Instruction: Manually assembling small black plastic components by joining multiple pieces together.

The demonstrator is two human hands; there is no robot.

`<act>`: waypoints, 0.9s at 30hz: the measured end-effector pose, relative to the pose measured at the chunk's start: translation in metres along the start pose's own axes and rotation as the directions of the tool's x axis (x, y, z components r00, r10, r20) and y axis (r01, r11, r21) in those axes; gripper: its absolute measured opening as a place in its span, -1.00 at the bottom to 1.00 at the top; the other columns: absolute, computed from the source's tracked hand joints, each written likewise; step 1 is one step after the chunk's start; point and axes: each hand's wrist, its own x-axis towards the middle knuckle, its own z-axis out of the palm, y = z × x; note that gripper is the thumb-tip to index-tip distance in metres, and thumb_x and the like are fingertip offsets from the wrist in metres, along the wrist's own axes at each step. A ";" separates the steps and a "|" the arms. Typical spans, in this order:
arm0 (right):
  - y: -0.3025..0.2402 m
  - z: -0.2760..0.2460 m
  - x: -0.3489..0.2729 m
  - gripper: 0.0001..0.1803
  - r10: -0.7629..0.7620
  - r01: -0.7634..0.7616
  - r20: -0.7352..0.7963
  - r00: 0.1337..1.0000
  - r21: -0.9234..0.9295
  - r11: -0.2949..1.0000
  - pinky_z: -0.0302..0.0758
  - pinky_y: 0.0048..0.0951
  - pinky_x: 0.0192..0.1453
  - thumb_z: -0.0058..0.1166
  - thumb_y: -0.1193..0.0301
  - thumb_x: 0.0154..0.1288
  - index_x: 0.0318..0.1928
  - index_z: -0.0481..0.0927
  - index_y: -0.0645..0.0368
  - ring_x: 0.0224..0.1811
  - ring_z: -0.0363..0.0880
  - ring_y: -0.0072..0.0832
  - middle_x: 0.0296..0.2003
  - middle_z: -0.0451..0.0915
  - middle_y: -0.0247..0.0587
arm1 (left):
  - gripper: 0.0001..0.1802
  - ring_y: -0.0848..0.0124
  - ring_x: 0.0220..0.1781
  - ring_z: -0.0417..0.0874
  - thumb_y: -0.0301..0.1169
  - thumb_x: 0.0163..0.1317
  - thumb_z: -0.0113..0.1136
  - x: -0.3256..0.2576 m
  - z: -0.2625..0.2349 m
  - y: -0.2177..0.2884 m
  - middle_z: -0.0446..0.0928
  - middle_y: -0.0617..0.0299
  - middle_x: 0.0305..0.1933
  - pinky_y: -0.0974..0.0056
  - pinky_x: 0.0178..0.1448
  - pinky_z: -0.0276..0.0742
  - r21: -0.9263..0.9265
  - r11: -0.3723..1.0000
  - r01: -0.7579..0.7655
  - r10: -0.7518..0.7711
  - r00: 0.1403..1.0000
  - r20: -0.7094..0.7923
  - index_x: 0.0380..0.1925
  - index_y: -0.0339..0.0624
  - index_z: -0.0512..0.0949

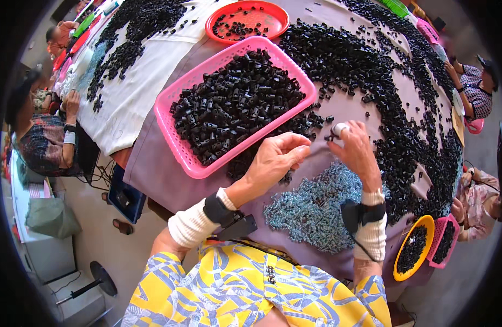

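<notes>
My hands are apart but near each other; my left hand point(278, 161) has thumb and finger pressed together, on what I cannot tell; my right hand point(355, 147) seems to pinch a black piece point(331, 137); blue-silver coils point(316, 207) lie by the tabletop's point(365, 111) near edge, presumably for short reaches; leftward, a pink basket point(177, 164) likely keeps more pieces gathered.

The fisheye view looks steeply down from head height, close above the left hand point(272, 163) and right hand point(357, 148), the table point(144, 158) spreading out ahead.
</notes>
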 end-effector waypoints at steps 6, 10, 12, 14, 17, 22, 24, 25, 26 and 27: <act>-0.056 -0.023 -0.014 -0.79 -0.203 0.204 -0.025 0.979 0.159 0.966 0.33 -0.21 0.02 0.20 0.45 -0.10 -0.40 0.47 0.20 -0.24 0.45 -0.20 -0.45 0.46 -0.17 | -0.69 0.64 -0.35 0.53 -0.32 0.27 0.20 -0.001 0.001 -0.012 0.56 0.34 -0.31 0.48 -0.24 0.50 0.020 0.998 0.063 -0.065 0.992 0.109 -0.07 -0.28 0.52; -0.054 -0.025 -0.014 -0.80 -0.199 0.189 0.015 0.980 0.237 0.953 0.36 -0.24 -0.02 0.20 0.46 -0.06 -0.37 0.50 0.22 -0.24 0.44 -0.19 -0.42 0.48 -0.16 | -0.72 0.61 -0.36 0.57 -0.33 0.26 0.20 -0.002 -0.003 -0.018 0.59 0.30 -0.33 0.48 -0.22 0.51 -0.086 0.992 0.092 -0.077 0.983 0.164 -0.12 -0.28 0.56; -0.037 -0.023 -0.019 -0.79 -0.069 0.090 -0.069 0.995 0.381 0.920 0.39 -0.23 -0.08 0.22 0.46 -0.01 -0.33 0.53 0.23 -0.26 0.45 -0.16 -0.40 0.51 -0.14 | -0.74 0.59 -0.35 0.59 -0.35 0.25 0.20 -0.002 -0.004 -0.014 0.60 0.29 -0.35 0.46 -0.20 0.53 -0.086 0.990 0.114 -0.102 0.986 0.134 -0.13 -0.29 0.57; -0.014 -0.024 -0.025 -0.78 0.009 0.056 -0.151 0.989 0.421 0.905 0.40 -0.21 -0.16 0.24 0.45 0.00 -0.29 0.56 0.22 -0.28 0.47 -0.13 -0.39 0.53 -0.10 | -0.75 0.54 -0.33 0.61 -0.38 0.24 0.20 0.000 -0.007 -0.015 0.61 0.24 -0.32 0.43 -0.18 0.56 -0.168 0.978 0.124 -0.103 0.986 0.130 -0.14 -0.29 0.57; 0.006 -0.011 -0.034 -0.82 0.199 -0.196 -0.029 0.980 0.081 0.977 0.36 -0.21 -0.16 0.24 0.44 -0.02 -0.36 0.58 0.23 -0.28 0.47 -0.16 -0.38 0.55 -0.13 | -0.75 0.48 -0.30 0.64 -0.43 0.23 0.20 0.000 -0.011 -0.016 0.61 0.18 -0.27 0.38 -0.16 0.62 -0.222 0.970 0.096 -0.082 0.994 0.068 -0.11 -0.29 0.55; -0.010 0.013 -0.039 -0.86 0.054 -0.049 0.044 0.998 -0.113 0.992 0.29 -0.22 -0.02 0.22 0.44 -0.03 -0.43 0.58 0.21 -0.16 0.44 -0.24 -0.37 0.54 -0.15 | -0.74 0.48 -0.27 0.64 -0.44 0.26 0.16 0.000 -0.009 -0.015 0.61 0.18 -0.25 0.37 -0.15 0.61 -0.305 0.947 0.104 -0.076 0.992 0.102 -0.07 -0.29 0.53; -0.010 0.019 -0.039 -0.86 0.009 -0.007 0.018 1.000 -0.112 0.994 0.28 -0.21 -0.01 0.22 0.44 -0.04 -0.42 0.58 0.20 -0.16 0.43 -0.23 -0.36 0.55 -0.15 | -0.74 0.47 -0.27 0.65 -0.44 0.27 0.15 0.001 -0.010 -0.014 0.61 0.17 -0.24 0.37 -0.14 0.61 -0.356 0.929 0.101 -0.060 0.991 0.123 -0.06 -0.29 0.53; -0.011 0.017 -0.038 -0.86 0.028 -0.026 0.017 0.999 -0.111 0.993 0.32 -0.19 -0.04 0.21 0.47 -0.04 -0.42 0.56 0.22 -0.18 0.44 -0.19 -0.37 0.55 -0.14 | -0.74 0.46 -0.26 0.65 -0.43 0.29 0.13 0.001 -0.010 -0.015 0.61 0.17 -0.23 0.36 -0.14 0.61 -0.368 0.922 0.118 -0.071 0.988 0.138 -0.05 -0.28 0.52; -0.011 0.016 -0.037 -0.86 0.023 -0.021 0.015 1.000 -0.109 0.994 0.32 -0.19 -0.04 0.21 0.47 -0.04 -0.42 0.56 0.22 -0.18 0.44 -0.19 -0.37 0.55 -0.14 | -0.73 0.45 -0.25 0.65 -0.43 0.30 0.11 0.002 -0.011 -0.016 0.61 0.16 -0.22 0.36 -0.13 0.61 -0.380 0.915 0.136 -0.082 0.984 0.155 -0.04 -0.28 0.52; -0.012 0.016 -0.038 -0.86 0.067 -0.066 -0.054 0.996 0.034 0.997 0.35 -0.18 -0.09 0.21 0.48 -0.03 -0.41 0.55 0.23 -0.21 0.46 -0.17 -0.38 0.55 -0.12 | -0.73 0.44 -0.25 0.66 -0.42 0.31 0.10 0.002 -0.011 -0.017 0.61 0.15 -0.20 0.34 -0.13 0.62 -0.386 0.911 0.144 -0.087 0.983 0.162 -0.03 -0.28 0.51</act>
